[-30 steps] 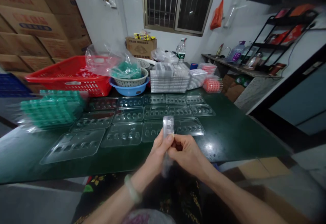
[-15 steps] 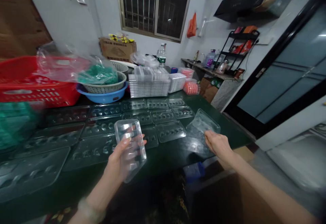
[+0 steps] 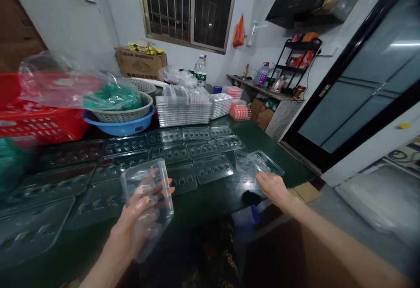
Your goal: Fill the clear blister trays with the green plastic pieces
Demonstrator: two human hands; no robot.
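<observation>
A stack of clear plastic trays is gripped in my left hand, thumb on top and fingertips showing past the far side. My right hand pinches the near edge of another clear tray at the right of the dark green table. That tray lies beside and partly over a further clear tray. Rows of clear trays with small hollows lie flat across the table from the left to the middle.
Behind the rows stand stacked clear trays, red-and-clear packs, a blue basin under a grey colander, and a red basket. A blue-rimmed container is below the table's front edge.
My left hand and its trays have moved left and nearer to me. My right hand has shifted slightly left with its tray, which now shows apart from the one beneath. The view has turned slightly.
</observation>
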